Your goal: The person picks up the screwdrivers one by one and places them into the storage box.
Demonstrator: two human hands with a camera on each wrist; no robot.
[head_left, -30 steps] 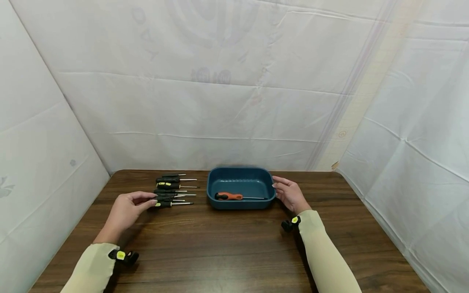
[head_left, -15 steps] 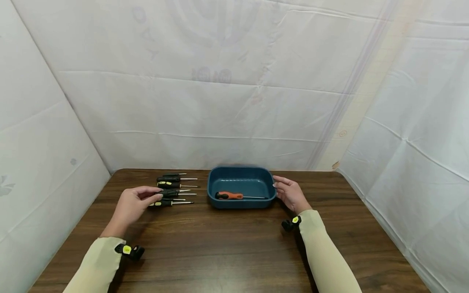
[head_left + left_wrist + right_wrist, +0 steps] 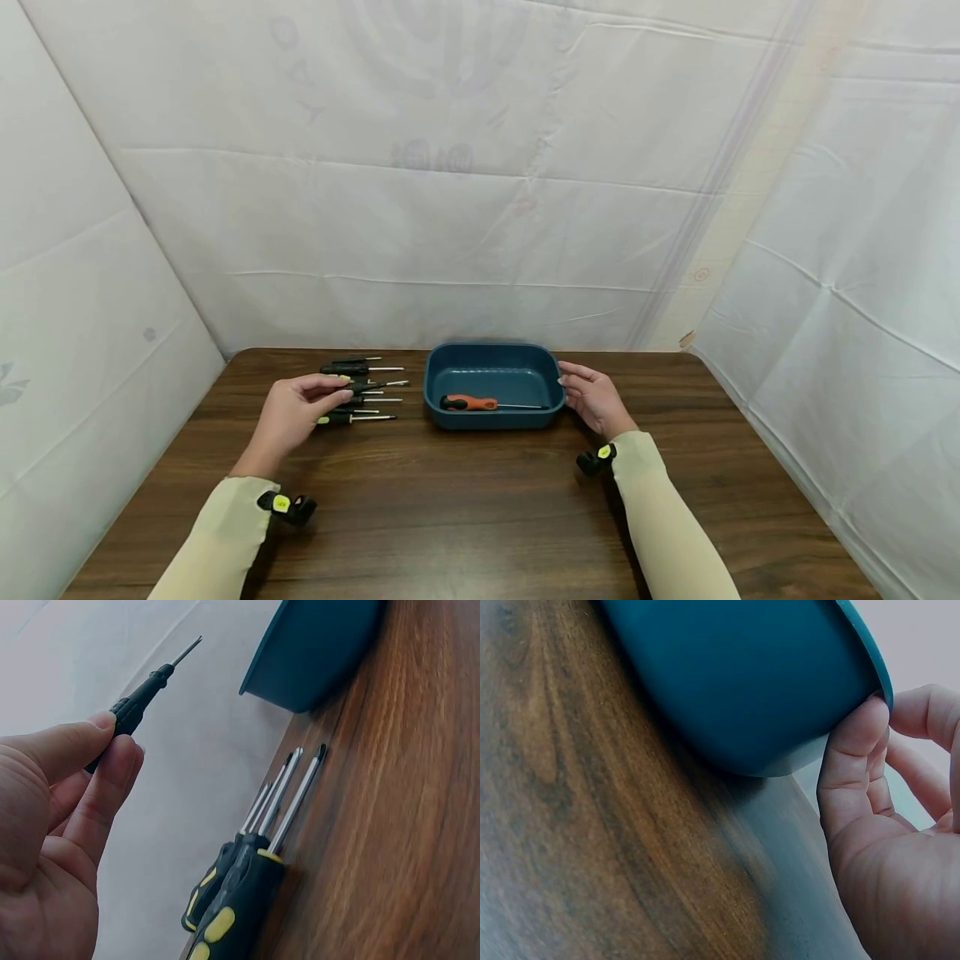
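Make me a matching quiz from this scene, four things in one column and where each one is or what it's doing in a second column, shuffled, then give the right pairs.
Column one:
1. orange screwdriver
2. left hand
3. right hand
4. black and yellow screwdrivers

Column two:
A. touches the rim of the blue tray
B. lie in a row on the table
C. lies inside the blue tray
D. pinches a thin black screwdriver

Pairs: 1-C, 2-D, 3-A, 4-B
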